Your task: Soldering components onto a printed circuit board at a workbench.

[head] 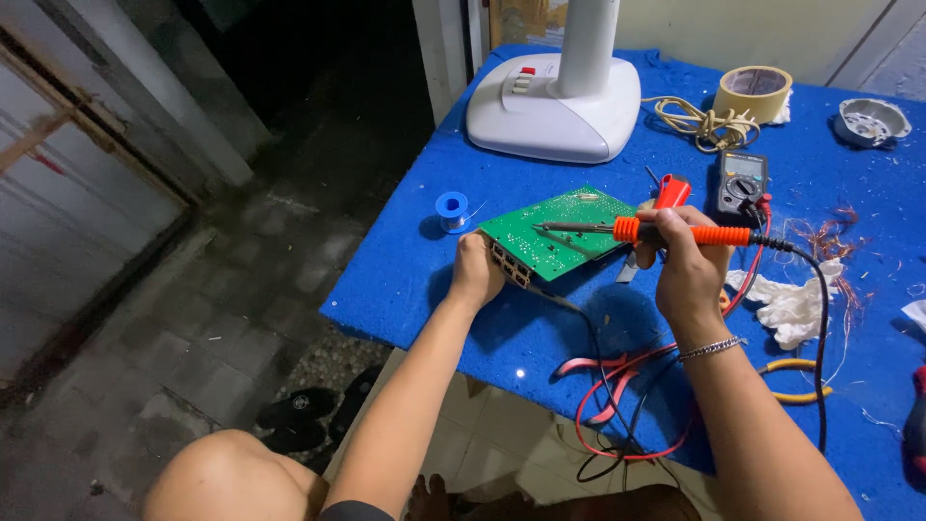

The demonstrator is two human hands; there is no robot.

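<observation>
— Where does the circuit board (557,231) sit relative to the hands?

— It lies tilted at the near left part of the blue desk (405,280), between the two hands. The left hand (476,273) is closed on its near left corner, fingers wrapped over the edge with the row of beige connector blocks. The right hand (687,265) is just to the right of the board, closed around the orange grip of a soldering iron (656,231).

— And the iron itself?

— It is held almost level — its dark metal shaft reaches leftward over the board, the tip above the green surface. Whether the tip touches cannot be told. A black cord runs from the handle's back end down over the desk's front edge.

— How does the board look?

— Green, rectangular, solder side up, dotted with fine pale points and traces; the left end is raised in the hand.

— What lies around it?

— A small blue solder spool (450,207) just left of the board, a black multimeter (741,180) with red and black leads behind the right hand, a crumpled white cloth (793,304) to the right, and a white fan base (555,101) at the far side beside a roll of tape (753,92).
</observation>
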